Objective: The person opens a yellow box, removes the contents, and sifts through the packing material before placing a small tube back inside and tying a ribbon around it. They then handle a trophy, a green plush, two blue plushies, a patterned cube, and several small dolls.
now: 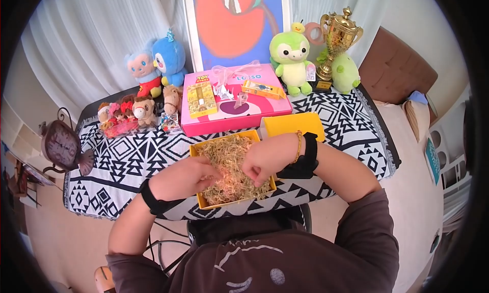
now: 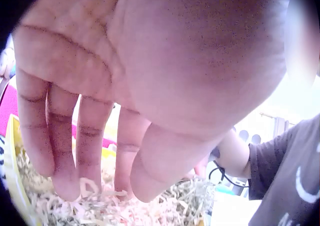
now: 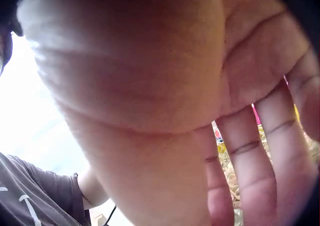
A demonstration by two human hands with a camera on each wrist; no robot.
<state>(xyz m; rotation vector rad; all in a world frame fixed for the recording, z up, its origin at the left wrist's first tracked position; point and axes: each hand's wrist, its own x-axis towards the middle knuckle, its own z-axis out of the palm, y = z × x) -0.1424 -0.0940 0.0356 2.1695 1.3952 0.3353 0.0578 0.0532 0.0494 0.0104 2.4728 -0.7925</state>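
A shallow yellow box (image 1: 193, 150) full of shredded paper filler (image 1: 227, 155) sits at the table's near edge. At its left side my left hand (image 1: 186, 178) reaches in, fingers pointing down. In the left wrist view those fingers (image 2: 90, 136) are long and loosely spread, tips at pinkish shreds, thumb beside the index finger. My right hand (image 1: 270, 158) comes over the box's right side, its fingertips at the filler. The right wrist view shows its fingers (image 3: 250, 161) nearly straight, with filler visible through the gaps. Anything under the filler is hidden.
Behind the box lies a large pink box (image 1: 234, 121) with small packages on top. A yellow lid-like piece (image 1: 293, 125) is at right. Plush toys (image 1: 290, 59), a gold trophy (image 1: 338, 43) and small dolls (image 1: 125, 115) stand around. A patterned cloth (image 1: 351, 155) covers the table.
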